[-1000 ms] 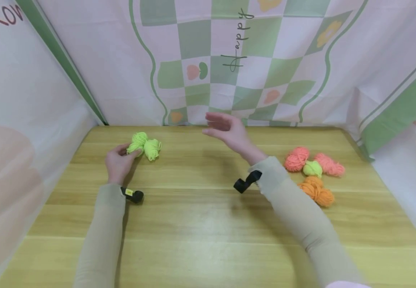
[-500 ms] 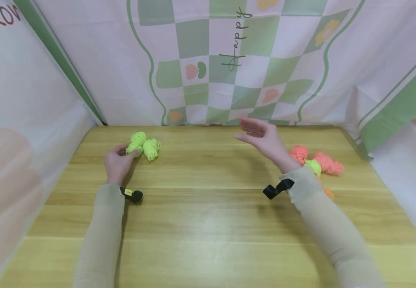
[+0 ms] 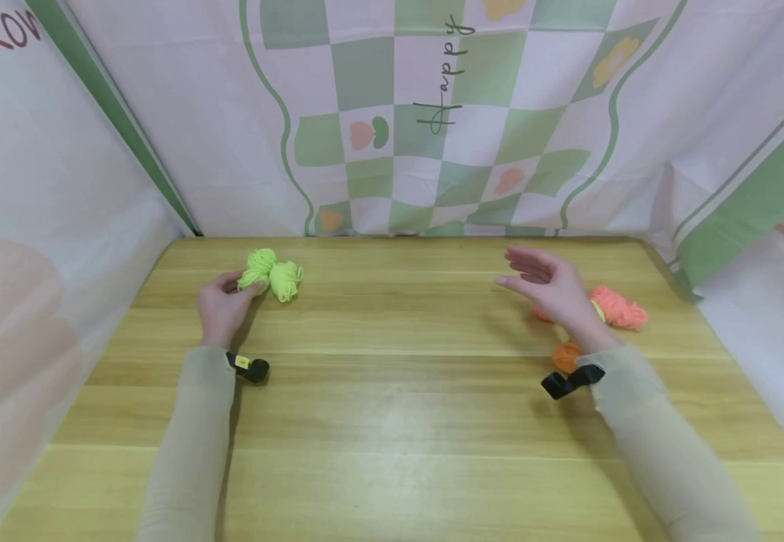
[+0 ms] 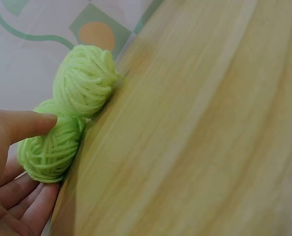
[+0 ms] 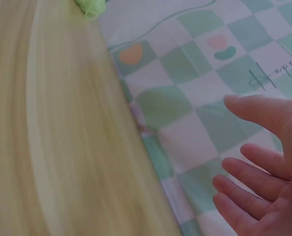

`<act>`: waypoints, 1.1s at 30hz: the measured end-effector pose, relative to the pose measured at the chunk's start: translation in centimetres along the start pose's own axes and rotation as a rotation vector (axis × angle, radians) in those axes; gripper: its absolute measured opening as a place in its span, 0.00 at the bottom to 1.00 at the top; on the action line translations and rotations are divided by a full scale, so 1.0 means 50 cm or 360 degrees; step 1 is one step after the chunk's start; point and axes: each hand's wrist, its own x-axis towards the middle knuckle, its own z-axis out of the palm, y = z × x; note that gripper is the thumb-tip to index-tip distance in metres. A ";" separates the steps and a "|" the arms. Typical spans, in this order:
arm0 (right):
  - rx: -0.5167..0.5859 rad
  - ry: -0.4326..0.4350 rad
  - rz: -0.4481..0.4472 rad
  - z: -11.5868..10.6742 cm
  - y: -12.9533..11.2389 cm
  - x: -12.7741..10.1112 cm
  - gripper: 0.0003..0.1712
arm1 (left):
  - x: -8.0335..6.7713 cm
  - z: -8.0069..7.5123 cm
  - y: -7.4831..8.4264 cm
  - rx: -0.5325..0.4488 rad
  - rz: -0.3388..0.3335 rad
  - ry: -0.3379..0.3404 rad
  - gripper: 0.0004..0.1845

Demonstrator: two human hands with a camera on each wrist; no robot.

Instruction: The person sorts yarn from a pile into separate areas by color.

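While the left hand (image 3: 221, 307) rests on the wooden table (image 3: 392, 421) near its far left corner, its thumb lies against the nearer of two lime-green yarn balls (image 3: 271, 275) that sit touching each other — the wrist view shows the thumb tip on the yarn and the other fingers loosely curved below it, so this is a light touch and not a firm clasp. The right hand (image 3: 546, 286) hangs above the right side of the table, palm turned inward, fingers spread and relaxed, holding nothing. Behind and beneath it lies a cluster of yarn: a pink ball (image 3: 618, 307) just right of the hand, an orange ball (image 3: 566, 354) near the wrist, and a sliver of lime-green yarn (image 3: 596, 307) between them — the hand and wrist cover much of this pile from the head camera. A black strap (image 3: 571, 381) sits on each wrist. A checked green and pink cloth (image 3: 446, 113) hangs as a backdrop on all sides.
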 end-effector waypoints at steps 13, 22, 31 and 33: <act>-0.0123 0.0076 0.0175 -0.077 0.056 -0.062 0.45 | -0.002 0.000 0.003 -0.0021 -0.0023 0.0007 0.28; -0.0221 0.0162 0.0173 -0.121 0.076 -0.098 0.43 | -0.003 0.001 0.006 -0.0001 -0.0034 0.0013 0.28; -0.0303 0.0191 0.0236 -0.153 0.096 -0.130 0.45 | -0.002 0.001 0.005 -0.0013 -0.0029 0.0008 0.28; -0.0320 0.0189 0.0243 -0.160 0.100 -0.136 0.46 | -0.002 0.001 0.005 -0.0013 -0.0025 0.0011 0.28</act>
